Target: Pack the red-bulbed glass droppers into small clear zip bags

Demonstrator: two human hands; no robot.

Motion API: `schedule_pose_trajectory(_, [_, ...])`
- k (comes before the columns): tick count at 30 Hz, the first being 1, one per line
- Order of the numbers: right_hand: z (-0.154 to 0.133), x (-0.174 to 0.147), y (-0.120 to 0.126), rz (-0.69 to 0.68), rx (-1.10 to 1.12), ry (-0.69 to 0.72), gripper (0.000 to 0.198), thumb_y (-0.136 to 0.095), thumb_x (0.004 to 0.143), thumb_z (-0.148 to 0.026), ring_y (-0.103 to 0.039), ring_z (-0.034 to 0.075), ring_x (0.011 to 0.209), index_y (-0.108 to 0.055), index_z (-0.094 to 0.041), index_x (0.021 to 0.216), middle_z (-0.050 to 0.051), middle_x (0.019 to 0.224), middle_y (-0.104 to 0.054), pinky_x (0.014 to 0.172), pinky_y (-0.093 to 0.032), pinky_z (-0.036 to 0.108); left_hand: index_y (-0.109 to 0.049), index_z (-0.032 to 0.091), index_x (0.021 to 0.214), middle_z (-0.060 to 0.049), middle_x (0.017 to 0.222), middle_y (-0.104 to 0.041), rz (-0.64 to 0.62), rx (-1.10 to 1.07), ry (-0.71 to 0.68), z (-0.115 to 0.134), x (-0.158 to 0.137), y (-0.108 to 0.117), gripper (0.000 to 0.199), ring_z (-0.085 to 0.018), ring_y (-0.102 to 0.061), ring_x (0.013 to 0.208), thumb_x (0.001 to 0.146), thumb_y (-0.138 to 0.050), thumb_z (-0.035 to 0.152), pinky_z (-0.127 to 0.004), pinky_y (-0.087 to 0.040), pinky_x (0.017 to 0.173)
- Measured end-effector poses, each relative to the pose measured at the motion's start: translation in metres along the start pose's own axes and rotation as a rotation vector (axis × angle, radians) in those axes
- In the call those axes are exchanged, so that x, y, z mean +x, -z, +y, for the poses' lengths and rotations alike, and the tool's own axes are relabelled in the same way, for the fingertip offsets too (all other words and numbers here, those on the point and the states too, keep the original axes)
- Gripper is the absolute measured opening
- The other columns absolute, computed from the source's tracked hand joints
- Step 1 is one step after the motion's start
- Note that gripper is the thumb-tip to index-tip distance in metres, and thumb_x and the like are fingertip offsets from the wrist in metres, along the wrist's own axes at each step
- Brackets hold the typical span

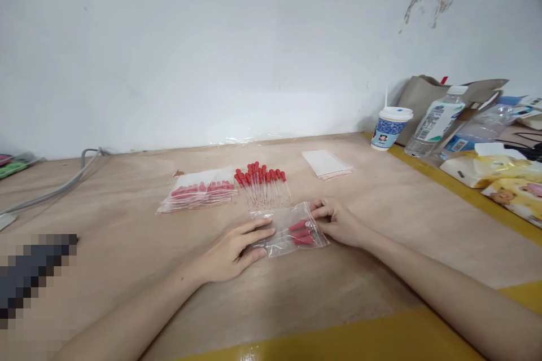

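Note:
A clear zip bag (pixel 282 231) lies on the table between my hands, with a few red-bulbed droppers (pixel 301 232) inside, bulbs towards the right. My left hand (pixel 237 248) rests with its fingers spread on the bag's left end. At the opposite end, my right hand (pixel 334 220) pinches the bag's edge between thumb and fingers. Just beyond the bag is a loose pile of glass droppers (pixel 260 180) with red rubber bulbs. Left of that pile sits a stack of filled zip bags (pixel 199 189) showing red bulbs. A stack of flat zip bags (pixel 327 163) lies farther right.
At the right stand a paper cup (pixel 390 127) with a straw and a plastic bottle (pixel 438 121), near a beige bag (pixel 417 98) and a yellow tissue pack (pixel 491 166). A grey cable (pixel 80 172) runs along the left. A pixelated dark object (pixel 34 271) is nearby.

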State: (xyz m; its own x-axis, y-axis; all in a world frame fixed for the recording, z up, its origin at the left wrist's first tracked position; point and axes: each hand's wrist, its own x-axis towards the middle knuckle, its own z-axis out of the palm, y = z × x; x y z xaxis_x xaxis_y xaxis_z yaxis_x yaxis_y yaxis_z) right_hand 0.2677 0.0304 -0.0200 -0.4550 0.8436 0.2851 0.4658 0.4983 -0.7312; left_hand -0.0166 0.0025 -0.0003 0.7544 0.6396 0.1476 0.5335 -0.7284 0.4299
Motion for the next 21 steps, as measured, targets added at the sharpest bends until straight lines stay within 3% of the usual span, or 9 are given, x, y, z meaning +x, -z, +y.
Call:
schedule_pose_trajectory(4, [0.001,0.017,0.027,-0.168,0.134,-0.174,0.018,-0.06,0.07,-0.033,-0.057,0.013,0.068,-0.067,-0.016,0.072,0.002,0.074,-0.064,0.064,-0.045,0.025,-0.04,0.03,0.131,-0.002,0.14,-0.035,-0.004,-0.006,0.008,0.0,0.0,0.0,0.041,-0.023,-0.036,0.126,0.09,-0.044,0.029,-0.043,-0.032,0.103])
schedule_pose_trajectory(7, [0.002,0.044,0.035,0.024,-0.002,-0.347,0.014,-0.059,0.069,-0.028,-0.056,0.012,0.062,-0.063,-0.014,0.072,0.002,0.066,-0.064,0.058,-0.043,0.022,-0.041,0.03,0.131,-0.002,0.14,-0.036,0.005,-0.011,0.0,-0.001,-0.001,0.0,0.041,-0.023,-0.038,0.125,0.09,-0.045,0.028,-0.043,-0.034,0.103])
schedule_pose_trajectory(10, [-0.001,0.076,0.021,0.153,-0.255,-0.444,0.014,-0.06,0.068,-0.024,-0.059,0.014,0.069,-0.061,-0.014,0.078,0.005,0.076,-0.065,0.058,-0.042,0.021,-0.041,0.029,0.131,-0.003,0.139,-0.037,0.007,-0.006,-0.001,-0.001,-0.001,0.0,0.041,-0.023,-0.039,0.124,0.09,-0.044,0.028,-0.042,-0.034,0.102])
schedule_pose_trajectory(12, [-0.006,0.095,0.007,0.178,-0.315,-0.477,0.027,-0.062,0.067,-0.026,-0.06,0.018,0.078,-0.058,-0.013,0.09,0.009,0.087,-0.065,0.062,-0.043,0.024,-0.041,0.029,0.131,-0.003,0.139,-0.037,0.003,0.001,-0.001,0.0,-0.001,0.0,0.041,-0.023,-0.039,0.124,0.09,-0.044,0.029,-0.042,-0.034,0.102])
schedule_pose_trajectory(17, [-0.018,0.122,-0.016,0.145,-0.42,-0.552,0.042,-0.062,0.067,-0.019,-0.059,0.029,0.091,-0.052,-0.009,0.106,0.02,0.099,-0.062,0.067,-0.044,0.03,-0.041,0.028,0.131,-0.004,0.138,-0.038,-0.001,0.019,0.004,0.002,0.0,0.001,0.04,-0.022,-0.039,0.124,0.091,-0.043,0.029,-0.042,-0.034,0.102])
schedule_pose_trajectory(21, [-0.014,0.123,-0.013,0.079,-0.429,-0.517,0.047,-0.06,0.067,-0.01,-0.059,0.031,0.092,-0.048,-0.006,0.111,0.023,0.099,-0.061,0.074,-0.043,0.034,-0.041,0.027,0.131,-0.005,0.138,-0.038,-0.009,0.036,0.012,0.002,0.0,0.001,0.04,-0.022,-0.039,0.124,0.091,-0.042,0.029,-0.041,-0.034,0.102])
